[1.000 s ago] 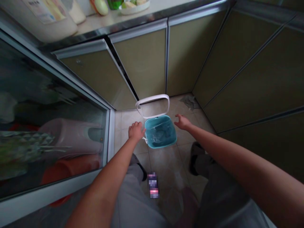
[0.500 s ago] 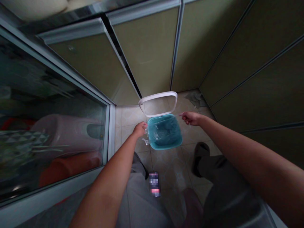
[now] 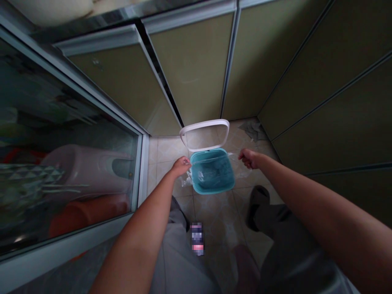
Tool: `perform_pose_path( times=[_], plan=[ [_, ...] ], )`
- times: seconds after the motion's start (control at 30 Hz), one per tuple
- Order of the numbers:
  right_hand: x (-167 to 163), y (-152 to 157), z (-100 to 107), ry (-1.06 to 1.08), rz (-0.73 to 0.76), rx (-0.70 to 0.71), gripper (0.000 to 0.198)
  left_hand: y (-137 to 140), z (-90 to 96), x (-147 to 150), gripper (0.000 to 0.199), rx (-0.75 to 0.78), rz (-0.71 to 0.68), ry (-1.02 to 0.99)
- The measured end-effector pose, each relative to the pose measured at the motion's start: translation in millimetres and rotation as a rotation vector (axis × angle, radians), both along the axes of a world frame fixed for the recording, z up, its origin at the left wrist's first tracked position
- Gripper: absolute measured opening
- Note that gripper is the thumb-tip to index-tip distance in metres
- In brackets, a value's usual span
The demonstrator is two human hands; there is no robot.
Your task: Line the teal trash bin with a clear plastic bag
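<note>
A teal trash bin (image 3: 213,188) stands on the tiled floor between my hands. Its white rim frame (image 3: 206,123) is tipped up at the back edge. A clear plastic bag (image 3: 186,179) stretches across the bin's mouth and bunches outside its left edge. At the left rim, my left hand (image 3: 181,166) has its fingers pinched on the bag. To the right, apart from the bin, my right hand (image 3: 249,158) is closed with the bag's stretched end at its fingers.
Cabinet doors (image 3: 196,61) rise behind the bin, and a framed glass door (image 3: 70,155) stands at the left. A grey cloth (image 3: 253,129) lies in the back right corner. A small blurred-out object (image 3: 197,239) is near my feet. A dark slipper (image 3: 258,206) is at the right.
My right hand has moved right and slightly down, away from the bin, pulling the bag's end outward. My left hand stays at the left rim.
</note>
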State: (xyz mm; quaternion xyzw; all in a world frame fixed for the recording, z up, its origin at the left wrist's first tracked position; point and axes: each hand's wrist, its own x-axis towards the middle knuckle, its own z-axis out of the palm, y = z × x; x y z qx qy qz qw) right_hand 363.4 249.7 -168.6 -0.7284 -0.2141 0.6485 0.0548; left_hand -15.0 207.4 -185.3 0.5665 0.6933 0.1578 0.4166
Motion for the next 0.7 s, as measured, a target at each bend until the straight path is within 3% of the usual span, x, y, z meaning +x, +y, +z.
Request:
perform_pose_path(
  times=[0.1,0.2,0.3,0.4,0.5,0.7],
  plan=[
    [-8.5,1.8,-3.7,-0.033,-0.015,0.119,0.005,3.2,-0.6,-2.3,0.003,0.042,0.013,-0.010],
    [-18.3,6.0,-4.1,-0.145,0.022,0.317,0.028,7.2,-4.0,-4.0,0.006,0.069,0.004,0.008],
    [-25.0,7.6,-0.3,-0.332,0.259,0.617,0.052,10.3,-10.1,-4.6,0.008,0.074,-0.008,0.074],
    [-30.4,4.4,6.0,-0.469,0.579,0.827,0.061,12.0,-14.9,-3.3,0.009,0.083,-0.014,0.137],
    [-37.2,0.3,11.6,-0.509,0.740,0.858,0.059,12.8,-15.0,-0.2,0.010,0.097,-0.002,0.173],
    [-48.5,2.5,16.5,-0.473,0.816,0.787,0.026,14.9,-8.3,4.6,0.012,0.060,0.041,0.242]
  ],
)
